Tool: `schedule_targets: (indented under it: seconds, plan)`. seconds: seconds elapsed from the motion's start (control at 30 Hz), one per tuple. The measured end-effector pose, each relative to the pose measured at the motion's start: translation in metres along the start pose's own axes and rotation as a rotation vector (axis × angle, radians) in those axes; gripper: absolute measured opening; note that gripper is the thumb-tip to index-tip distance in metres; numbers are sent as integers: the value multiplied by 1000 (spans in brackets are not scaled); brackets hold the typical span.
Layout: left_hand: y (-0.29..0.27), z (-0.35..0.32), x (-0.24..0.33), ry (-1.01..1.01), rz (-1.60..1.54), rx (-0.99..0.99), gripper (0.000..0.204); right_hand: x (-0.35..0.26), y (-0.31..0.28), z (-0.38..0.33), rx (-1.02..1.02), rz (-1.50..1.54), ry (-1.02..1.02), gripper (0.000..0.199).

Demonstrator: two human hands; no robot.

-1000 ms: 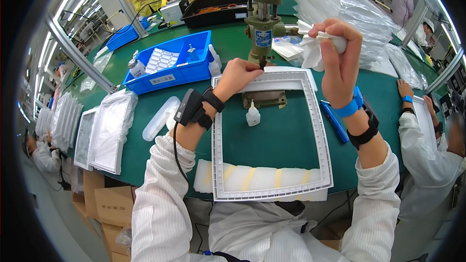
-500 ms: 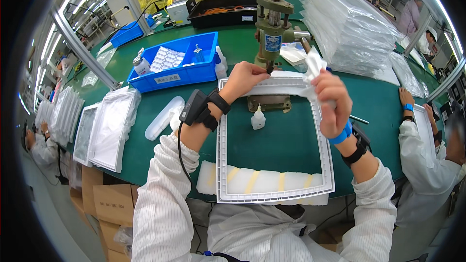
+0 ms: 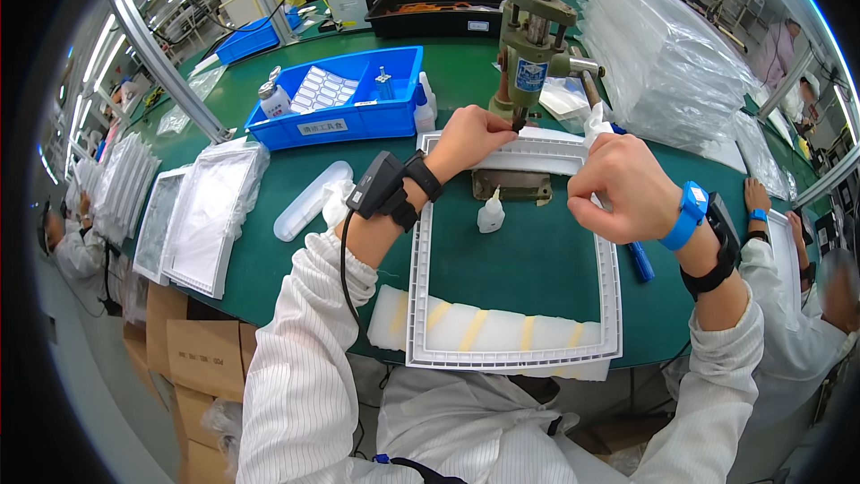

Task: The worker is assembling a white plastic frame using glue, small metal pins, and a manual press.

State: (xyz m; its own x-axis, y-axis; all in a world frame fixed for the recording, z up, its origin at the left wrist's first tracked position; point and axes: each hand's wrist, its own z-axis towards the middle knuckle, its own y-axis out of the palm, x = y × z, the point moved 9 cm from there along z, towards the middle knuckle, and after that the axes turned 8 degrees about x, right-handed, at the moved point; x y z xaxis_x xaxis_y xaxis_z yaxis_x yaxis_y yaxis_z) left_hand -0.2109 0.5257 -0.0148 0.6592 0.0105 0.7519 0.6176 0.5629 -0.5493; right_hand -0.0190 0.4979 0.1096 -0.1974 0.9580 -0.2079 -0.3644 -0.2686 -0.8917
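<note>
A white rectangular frame point(image 3: 417, 291) lies with its far side under the green hand press point(image 3: 528, 63). My left hand point(image 3: 470, 139) is at that far side, thumb and fingertips pinched beside the press's dark tip. Whatever it pinches is too small to make out. My right hand point(image 3: 624, 190) is a closed fist over the frame's right side. It closes around the lower end of the press lever point(image 3: 595, 118), wrapped in white, which runs behind the fist. A small white dropper bottle point(image 3: 490, 213) stands inside the frame, before the press base point(image 3: 511, 185).
White foam with yellow strips point(image 3: 488, 330) lies under the near side. A blue bin point(image 3: 336, 121) and clear plastic case point(image 3: 313, 201) are left, beside bagged panels point(image 3: 208, 215). Right are a blue marker point(image 3: 641, 262) and stacked wrapped sheets point(image 3: 663, 58). Co-workers sit around.
My right hand has turned and come lower and nearer with the lever, uncovering a blue marker beside the frame. My left hand stays pinched by the press tip. The whole view has shifted slightly.
</note>
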Motion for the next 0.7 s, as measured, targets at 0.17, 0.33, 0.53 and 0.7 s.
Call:
schedule_targets:
  seconds: [0.17, 0.33, 0.53, 0.7]
  plan:
    - [2, 1, 2, 7, -2, -7, 30, 6, 35, -15, 80, -78, -37, 14]
    - [8, -3, 4, 53, 12, 9, 29, 21, 73, -29, 238, -335, -81, 17]
    - [7, -2, 0, 62, 5, 24, 28, 14, 67, -25, 197, -333, -82, 16]
    - [8, 7, -1, 99, 15, 78, 26, 21, 66, -23, 227, -332, -99, 13]
